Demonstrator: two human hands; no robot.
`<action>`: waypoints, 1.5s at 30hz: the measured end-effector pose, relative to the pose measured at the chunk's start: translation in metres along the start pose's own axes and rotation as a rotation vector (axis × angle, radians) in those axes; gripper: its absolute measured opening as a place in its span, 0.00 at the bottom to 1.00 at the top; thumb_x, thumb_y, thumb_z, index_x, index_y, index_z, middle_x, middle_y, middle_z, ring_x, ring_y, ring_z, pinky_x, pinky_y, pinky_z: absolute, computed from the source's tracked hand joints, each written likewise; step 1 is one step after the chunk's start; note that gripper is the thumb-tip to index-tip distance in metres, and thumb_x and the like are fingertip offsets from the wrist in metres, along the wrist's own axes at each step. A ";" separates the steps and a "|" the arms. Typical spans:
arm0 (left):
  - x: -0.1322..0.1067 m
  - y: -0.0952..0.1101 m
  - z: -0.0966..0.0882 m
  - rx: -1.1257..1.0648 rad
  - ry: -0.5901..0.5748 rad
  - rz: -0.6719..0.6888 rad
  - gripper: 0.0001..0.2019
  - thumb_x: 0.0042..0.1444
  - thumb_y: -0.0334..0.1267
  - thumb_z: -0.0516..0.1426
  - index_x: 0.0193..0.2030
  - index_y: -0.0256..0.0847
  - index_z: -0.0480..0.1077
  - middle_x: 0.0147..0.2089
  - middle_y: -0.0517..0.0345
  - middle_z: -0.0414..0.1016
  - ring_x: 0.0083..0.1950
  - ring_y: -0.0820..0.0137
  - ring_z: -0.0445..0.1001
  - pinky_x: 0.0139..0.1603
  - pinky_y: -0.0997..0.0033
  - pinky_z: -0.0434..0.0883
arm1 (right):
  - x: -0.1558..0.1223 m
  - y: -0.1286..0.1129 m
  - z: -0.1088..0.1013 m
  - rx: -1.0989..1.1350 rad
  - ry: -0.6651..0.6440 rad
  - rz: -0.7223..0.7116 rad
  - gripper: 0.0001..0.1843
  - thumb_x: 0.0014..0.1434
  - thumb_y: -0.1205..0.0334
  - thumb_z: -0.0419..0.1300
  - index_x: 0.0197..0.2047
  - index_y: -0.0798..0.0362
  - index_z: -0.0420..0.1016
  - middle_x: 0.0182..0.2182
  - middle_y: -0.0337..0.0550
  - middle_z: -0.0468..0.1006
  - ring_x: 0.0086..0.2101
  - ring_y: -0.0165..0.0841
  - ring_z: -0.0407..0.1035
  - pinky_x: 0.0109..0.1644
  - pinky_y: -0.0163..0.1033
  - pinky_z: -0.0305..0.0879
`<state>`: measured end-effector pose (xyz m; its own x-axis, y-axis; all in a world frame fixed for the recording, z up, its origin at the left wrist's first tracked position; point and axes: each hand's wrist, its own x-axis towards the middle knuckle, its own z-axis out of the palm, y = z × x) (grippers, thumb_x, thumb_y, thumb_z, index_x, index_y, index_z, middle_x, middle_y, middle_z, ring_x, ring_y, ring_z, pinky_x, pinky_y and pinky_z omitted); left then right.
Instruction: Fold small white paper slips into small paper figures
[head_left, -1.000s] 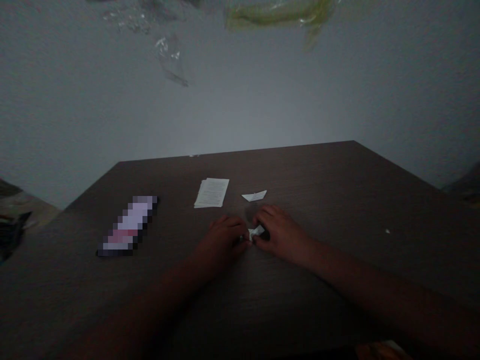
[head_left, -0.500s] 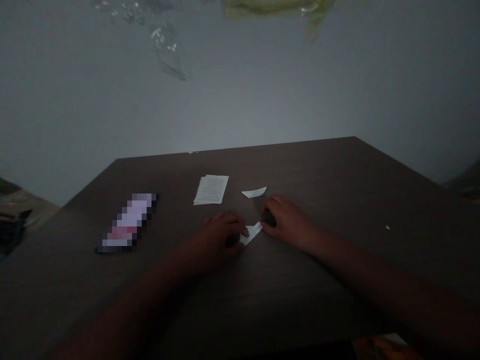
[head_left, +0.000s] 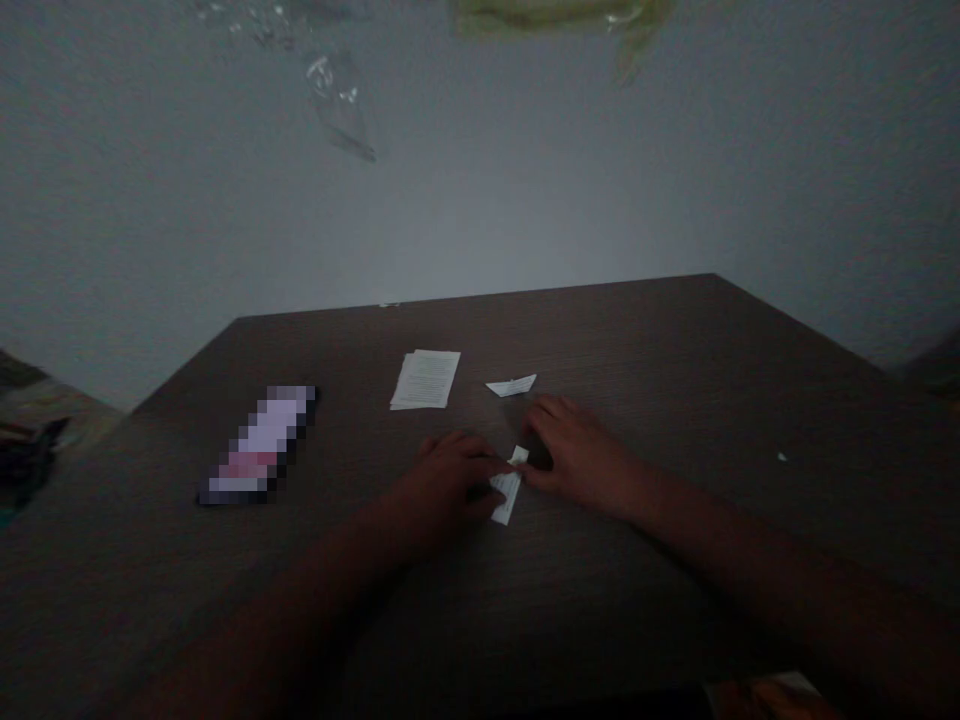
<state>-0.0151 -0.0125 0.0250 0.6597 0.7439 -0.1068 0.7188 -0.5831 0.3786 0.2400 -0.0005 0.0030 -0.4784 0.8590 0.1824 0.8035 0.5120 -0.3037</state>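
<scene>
A small folded strip of white paper lies on the dark wooden table between my hands. My left hand is curled, its fingertips pinching the strip's left side. My right hand is also curled, and its fingertips press on the strip's upper end. Just beyond my right hand lies a small folded white paper piece. A stack of printed paper sheets sits further back, left of that piece.
A flat rectangular object, blurred out, lies on the table's left side. A tiny white scrap sits far right. A grey wall rises behind the table, with clear and greenish plastic hanging at the top. Dark clutter lies off the left edge.
The paper strip has turned from slanting up-right to nearly upright between my hands, and more of it shows. Both hands stayed close together at the table's middle.
</scene>
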 end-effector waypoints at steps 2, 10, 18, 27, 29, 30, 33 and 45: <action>0.000 0.002 -0.002 0.019 -0.013 -0.015 0.19 0.75 0.34 0.68 0.69 0.53 0.86 0.64 0.53 0.87 0.70 0.48 0.81 0.76 0.41 0.70 | -0.002 -0.003 0.000 0.000 -0.007 -0.020 0.14 0.70 0.53 0.76 0.50 0.50 0.80 0.53 0.54 0.82 0.55 0.52 0.77 0.60 0.56 0.76; -0.003 0.014 -0.007 0.060 -0.031 -0.023 0.20 0.77 0.29 0.62 0.67 0.51 0.86 0.63 0.52 0.85 0.69 0.48 0.80 0.73 0.46 0.68 | -0.018 -0.029 0.001 0.044 -0.034 -0.058 0.19 0.68 0.52 0.79 0.54 0.52 0.82 0.53 0.56 0.83 0.56 0.56 0.77 0.61 0.61 0.76; -0.004 0.014 -0.009 0.055 -0.034 -0.016 0.18 0.75 0.30 0.66 0.65 0.53 0.87 0.63 0.53 0.86 0.68 0.49 0.80 0.71 0.47 0.70 | -0.021 -0.041 0.000 0.070 -0.071 -0.009 0.20 0.65 0.53 0.80 0.52 0.53 0.81 0.54 0.57 0.82 0.56 0.57 0.77 0.60 0.61 0.76; -0.003 0.005 0.000 0.059 -0.028 -0.007 0.24 0.74 0.33 0.67 0.73 0.54 0.84 0.64 0.50 0.86 0.70 0.47 0.80 0.74 0.39 0.72 | -0.004 -0.007 0.007 0.026 0.040 0.108 0.14 0.65 0.57 0.78 0.46 0.48 0.77 0.50 0.52 0.81 0.52 0.51 0.78 0.56 0.54 0.75; -0.002 0.006 -0.002 0.060 -0.040 -0.009 0.24 0.75 0.33 0.66 0.74 0.52 0.84 0.66 0.48 0.86 0.71 0.46 0.80 0.75 0.37 0.72 | 0.000 0.000 0.007 0.005 0.059 0.143 0.14 0.66 0.56 0.77 0.45 0.48 0.77 0.49 0.51 0.81 0.51 0.51 0.78 0.55 0.53 0.75; -0.003 0.006 -0.002 0.059 -0.035 -0.009 0.24 0.74 0.33 0.66 0.74 0.51 0.84 0.66 0.47 0.86 0.71 0.46 0.80 0.75 0.37 0.71 | 0.002 0.003 0.006 -0.003 0.064 0.168 0.14 0.66 0.56 0.77 0.45 0.48 0.77 0.49 0.51 0.82 0.51 0.51 0.78 0.54 0.53 0.75; -0.004 0.006 -0.001 0.053 -0.014 -0.008 0.25 0.73 0.32 0.67 0.74 0.51 0.84 0.67 0.48 0.87 0.71 0.46 0.80 0.75 0.37 0.71 | 0.006 0.008 0.005 -0.011 0.056 0.214 0.13 0.66 0.56 0.76 0.45 0.48 0.77 0.50 0.52 0.82 0.52 0.52 0.79 0.54 0.52 0.76; -0.006 0.011 -0.005 0.044 0.005 -0.025 0.22 0.73 0.32 0.67 0.71 0.49 0.85 0.68 0.48 0.87 0.73 0.46 0.81 0.76 0.36 0.72 | 0.011 0.022 0.004 0.087 0.070 0.108 0.07 0.70 0.66 0.68 0.51 0.49 0.79 0.54 0.54 0.84 0.56 0.51 0.79 0.62 0.55 0.75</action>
<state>-0.0121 -0.0214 0.0342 0.6403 0.7600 -0.1116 0.7442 -0.5778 0.3351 0.2512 0.0204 -0.0060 -0.3622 0.9085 0.2082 0.8140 0.4171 -0.4042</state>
